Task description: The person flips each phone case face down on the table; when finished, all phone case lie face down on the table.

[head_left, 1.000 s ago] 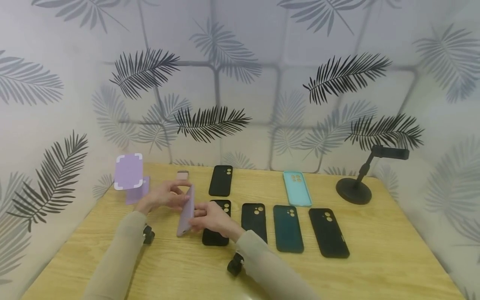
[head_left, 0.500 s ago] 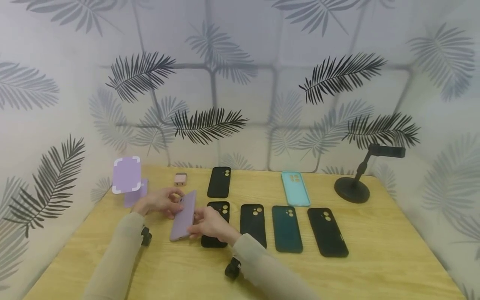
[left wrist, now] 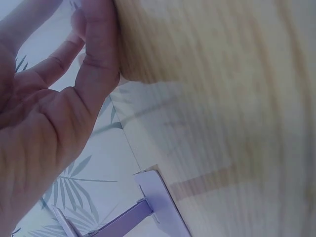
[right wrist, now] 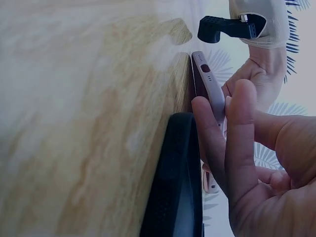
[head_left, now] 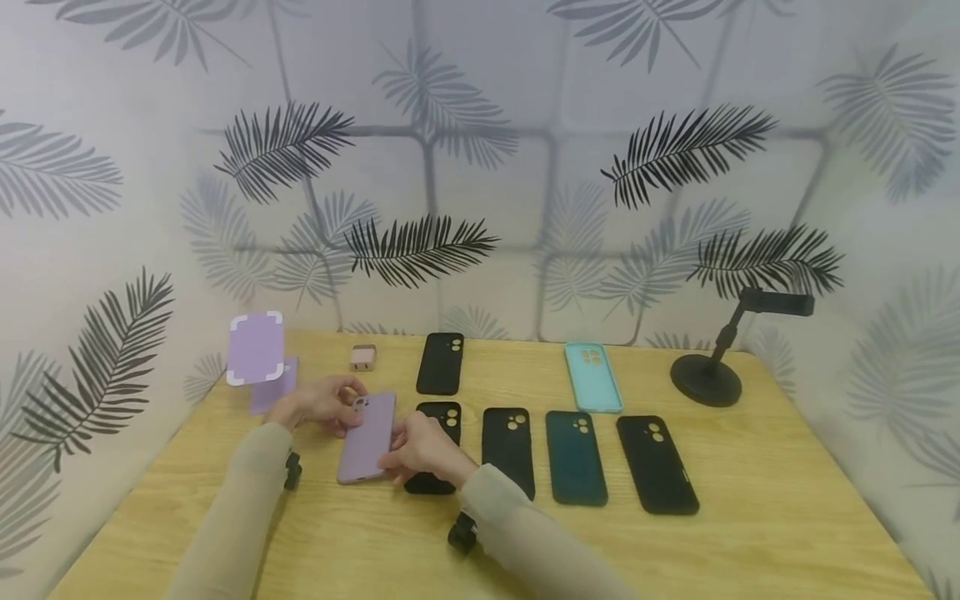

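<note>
A lilac phone case (head_left: 367, 442) with a camera cutout lies tilted low over the table, back side up, held between both hands. My left hand (head_left: 326, 402) grips its upper left edge; in the left wrist view the case is hidden behind the fingers. My right hand (head_left: 429, 448) pinches the lower right edge between thumb and fingers. In the right wrist view the end of the case shows a port opening and small holes, with a dark flat face on its underside. Below the right hand a black phone case (head_left: 431, 484) lies partly covered.
To the right lie a black case (head_left: 507, 450), a dark teal case (head_left: 575, 458) and another black case (head_left: 657, 467). Behind are a black case (head_left: 440, 364), a turquoise case (head_left: 594, 379), a pink charger plug (head_left: 363, 358), a lilac stand (head_left: 256, 350) and a black stand (head_left: 707, 380).
The lilac case was nearly upright on its edge; both hands have tipped it leftward and lowered it, so its back now faces up. The pink plug behind has come fully into view.
</note>
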